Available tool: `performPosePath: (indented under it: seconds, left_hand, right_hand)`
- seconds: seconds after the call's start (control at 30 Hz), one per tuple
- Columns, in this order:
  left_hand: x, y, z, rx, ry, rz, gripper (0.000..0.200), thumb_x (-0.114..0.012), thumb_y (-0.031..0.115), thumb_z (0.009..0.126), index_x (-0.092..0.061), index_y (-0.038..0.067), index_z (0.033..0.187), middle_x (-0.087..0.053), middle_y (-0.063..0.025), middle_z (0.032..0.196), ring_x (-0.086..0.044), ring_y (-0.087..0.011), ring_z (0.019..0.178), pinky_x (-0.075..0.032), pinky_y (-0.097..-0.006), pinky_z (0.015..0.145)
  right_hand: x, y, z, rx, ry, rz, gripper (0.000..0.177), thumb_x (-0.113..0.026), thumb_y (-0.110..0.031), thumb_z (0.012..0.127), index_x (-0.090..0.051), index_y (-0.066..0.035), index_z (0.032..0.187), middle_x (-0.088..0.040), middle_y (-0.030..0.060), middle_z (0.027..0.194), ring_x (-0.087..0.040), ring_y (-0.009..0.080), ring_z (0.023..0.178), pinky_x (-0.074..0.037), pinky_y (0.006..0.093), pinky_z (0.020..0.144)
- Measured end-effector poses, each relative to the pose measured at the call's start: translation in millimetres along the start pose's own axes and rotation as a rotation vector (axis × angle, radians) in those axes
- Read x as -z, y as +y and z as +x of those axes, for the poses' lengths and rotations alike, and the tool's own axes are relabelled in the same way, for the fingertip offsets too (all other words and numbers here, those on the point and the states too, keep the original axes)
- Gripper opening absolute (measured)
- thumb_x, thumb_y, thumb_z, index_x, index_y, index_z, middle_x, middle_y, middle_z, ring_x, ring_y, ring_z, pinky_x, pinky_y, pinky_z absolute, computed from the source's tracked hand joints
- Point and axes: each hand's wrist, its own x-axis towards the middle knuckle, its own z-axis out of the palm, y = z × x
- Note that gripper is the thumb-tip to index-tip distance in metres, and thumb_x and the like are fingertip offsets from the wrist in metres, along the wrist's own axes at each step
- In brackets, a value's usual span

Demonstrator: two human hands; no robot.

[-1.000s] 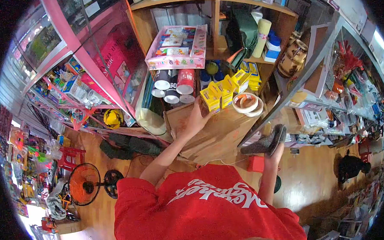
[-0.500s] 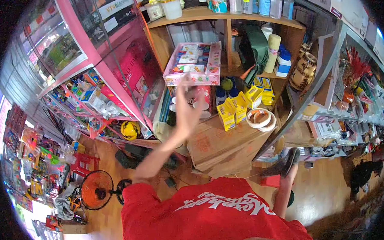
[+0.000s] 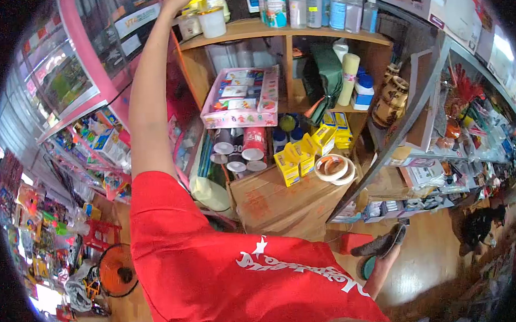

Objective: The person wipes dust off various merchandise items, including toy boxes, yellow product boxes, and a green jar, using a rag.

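My left hand (image 3: 177, 1) is raised at the top shelf, partly cut off by the upper edge of the view. Its visible fingers stretch out over a yellow item (image 3: 196, 3), behind a jar (image 3: 189, 26) and a white tub with a yellowish rim (image 3: 212, 23). Low on the right, my right hand (image 3: 396, 248) is closed on a grey, fuzzy, elongated thing (image 3: 377, 245), held above the floor. I cannot tell exactly what this grey thing is.
Spray and pump bottles (image 3: 339, 9) line the top shelf. Beneath stand a pink box of packets (image 3: 240, 118), printed cups (image 3: 253, 143), yellow boxes (image 3: 288, 168) and tape rolls (image 3: 334, 169) on a cardboard carton (image 3: 271, 203). A glass-sided cabinet (image 3: 86, 105) borders the left; an orange fan (image 3: 117, 270) stands lower left.
My left hand has gone up and left, from in front of the pink box to the top shelf. The grey thing in my right hand has tilted flatter. The view has shifted slightly.
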Motion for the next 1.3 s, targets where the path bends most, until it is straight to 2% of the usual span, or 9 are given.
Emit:
performPosePath:
  seconds: [0.03,0.07,0.5,0.53,0.73,0.83,0.97,1.17,1.3]
  left_hand:
    - [1,17,-9,-0.002,-0.021,0.007,0.084,-0.063,0.075,0.061,-0.069,-0.004,0.086,-0.067,-0.0182,0.089,-0.066,-0.0288,0.083,-0.05,-0.0356,0.075]
    - [5,24,-7,0.11,-0.303,0.017,0.09,-0.061,0.069,0.069,-0.054,-0.003,0.122,-0.059,-0.0217,0.118,-0.061,-0.0278,0.103,-0.048,-0.0375,0.085]
    - [4,40,-33,0.125,-0.096,-0.009,0.083,-0.076,0.062,0.053,-0.066,-0.006,0.099,-0.067,-0.0207,0.099,-0.067,-0.0291,0.09,-0.053,-0.0353,0.074]
    - [-2,34,-28,0.056,0.074,0.005,0.07,-0.076,0.06,0.057,-0.067,-0.007,0.075,-0.068,-0.0183,0.081,-0.067,-0.0235,0.076,-0.052,-0.0353,0.066]
    - [66,81,-63,-0.064,0.23,-0.898,0.049,-0.071,0.038,0.078,-0.063,-0.005,0.1,-0.066,-0.0137,0.088,-0.065,-0.0213,0.078,-0.052,-0.0319,0.069]
    - [92,90,-89,-0.075,0.127,-1.326,0.045,-0.069,0.032,0.082,-0.061,-0.002,0.109,-0.065,-0.01,0.098,-0.062,-0.0196,0.09,-0.048,-0.0318,0.081]
    - [107,88,-151,-0.12,-0.147,-1.484,0.05,-0.068,0.033,0.082,-0.055,0.004,0.121,-0.057,-0.0131,0.118,-0.057,-0.0238,0.104,-0.045,-0.0369,0.091]
    - [84,117,-334,0.091,-0.245,-1.222,0.046,-0.067,0.013,0.082,-0.051,-0.003,0.122,-0.059,-0.0101,0.118,-0.056,-0.0162,0.107,-0.05,-0.0315,0.085]
    - [56,135,-448,-0.121,-0.111,-1.025,0.06,-0.076,-0.006,0.066,-0.047,-0.004,0.118,-0.051,-0.0076,0.112,-0.055,-0.0187,0.108,-0.05,-0.032,0.088]
  right_hand:
    - [15,1,7,0.012,0.015,0.005,0.043,-0.054,-0.05,0.088,-0.059,-0.015,0.112,-0.057,0.0007,0.08,-0.057,0.0175,0.064,-0.05,0.0335,0.056]
    - [37,4,15,0.017,0.013,-0.006,0.04,-0.052,-0.049,0.089,-0.059,-0.014,0.106,-0.057,0.004,0.079,-0.057,0.0207,0.067,-0.052,0.0377,0.062]
    - [80,16,60,-0.006,-0.01,0.043,0.038,-0.05,-0.043,0.092,-0.056,-0.01,0.11,-0.06,0.0067,0.087,-0.06,0.0217,0.076,-0.051,0.0374,0.072]
    - [75,17,63,0.007,-0.036,0.049,0.038,-0.052,-0.045,0.09,-0.058,-0.01,0.105,-0.059,0.0055,0.083,-0.059,0.0205,0.072,-0.049,0.0352,0.067]
    - [36,20,71,0.098,-0.016,-0.096,0.037,-0.052,-0.047,0.09,-0.057,-0.011,0.096,-0.058,0.0049,0.079,-0.06,0.0226,0.066,-0.053,0.0365,0.061]
    - [14,20,87,0.011,-0.157,-0.046,0.043,-0.051,-0.044,0.092,-0.056,-0.008,0.114,-0.06,0.0057,0.106,-0.059,0.0208,0.092,-0.048,0.0348,0.082]
    - [-59,9,64,0.023,-0.258,0.076,0.049,-0.049,-0.038,0.095,-0.048,-0.007,0.132,-0.052,0.0052,0.131,-0.05,0.0175,0.117,-0.037,0.0318,0.101]
    - [-138,0,15,-0.037,-0.446,0.098,0.04,-0.048,-0.033,0.095,-0.05,-0.012,0.129,-0.059,0.0019,0.119,-0.057,0.0177,0.104,-0.046,0.0332,0.09]
    - [-195,15,-44,0.094,-0.533,0.111,0.031,-0.042,-0.024,0.096,-0.051,-0.01,0.122,-0.059,0.0048,0.114,-0.055,0.0202,0.105,-0.043,0.0366,0.095]
